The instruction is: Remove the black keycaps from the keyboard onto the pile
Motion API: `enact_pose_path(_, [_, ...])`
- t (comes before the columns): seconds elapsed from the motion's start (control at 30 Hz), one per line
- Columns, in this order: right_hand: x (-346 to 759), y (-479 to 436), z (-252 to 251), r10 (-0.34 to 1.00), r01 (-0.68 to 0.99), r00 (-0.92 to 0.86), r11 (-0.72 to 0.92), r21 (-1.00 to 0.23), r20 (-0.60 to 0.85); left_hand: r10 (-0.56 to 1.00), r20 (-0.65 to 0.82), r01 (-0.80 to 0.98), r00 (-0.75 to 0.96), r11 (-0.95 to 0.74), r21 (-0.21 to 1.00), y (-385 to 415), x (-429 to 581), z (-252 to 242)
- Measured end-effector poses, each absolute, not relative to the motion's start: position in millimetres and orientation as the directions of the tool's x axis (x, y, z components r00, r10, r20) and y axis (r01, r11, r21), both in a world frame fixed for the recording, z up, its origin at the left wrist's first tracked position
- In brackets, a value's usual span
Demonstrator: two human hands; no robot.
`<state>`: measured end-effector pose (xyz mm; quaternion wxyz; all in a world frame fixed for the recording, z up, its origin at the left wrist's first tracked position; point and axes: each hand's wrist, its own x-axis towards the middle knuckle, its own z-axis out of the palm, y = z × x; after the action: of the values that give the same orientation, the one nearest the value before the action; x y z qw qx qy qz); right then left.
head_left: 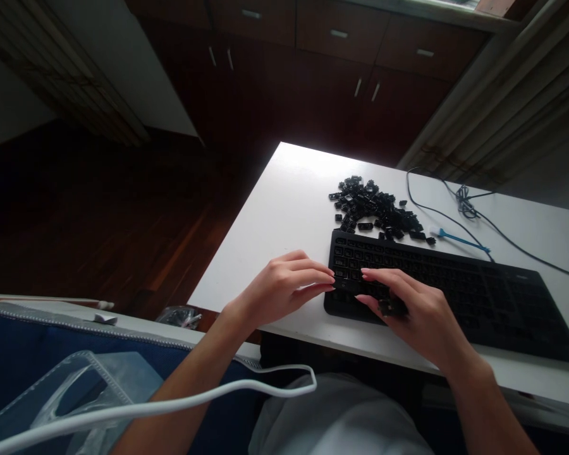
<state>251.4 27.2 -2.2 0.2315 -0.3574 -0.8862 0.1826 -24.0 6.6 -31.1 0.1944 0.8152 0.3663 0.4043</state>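
A black keyboard (pixel 507 303) lies along the table's near side, many of its key places stripped of caps. Over its left end, my left hand (pixel 289 278) reaches in with straight fingers, the tips drawn together at the outer end of a long black keycap (pixel 345 285). My right hand (pixel 417 303) bends in from the other side, thumb and forefinger around the inner end of that keycap. Something dark shows between the right thumb and fingers; whether it is loose keycaps or the keyboard below, I cannot tell.
Behind the keyboard lies a heap of loose black keycaps (pixel 370 205). To its right are a small blue brush (pixel 462 240) and a bundled black cable (pixel 464 202). A white cable (pixel 194 399) crosses the lower left, above a clear plastic bag (pixel 123 373).
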Motion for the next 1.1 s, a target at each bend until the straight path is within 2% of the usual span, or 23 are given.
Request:
enact_pose_path(0.4, [243, 25, -8, 0.666, 0.507, -0.685, 0.728, -0.461, 0.297, 0.743, 0.522, 0.463, 0.419, -0.67, 0.58, 7, -25, -33])
enact_pose_path(0.77, [241, 24, -7, 0.661, 0.529, -0.708, 0.73, -0.433, 0.248, 0.784, 0.469, 0.465, 0.407, -0.619, 0.633, 7, -26, -27])
enact_pose_path(1.1, [242, 25, -6, 0.65, 0.526, -0.723, 0.737, -0.424, 0.234, 0.798, 0.466, 0.498, 0.383, -0.603, 0.623, 6, -26, -26])
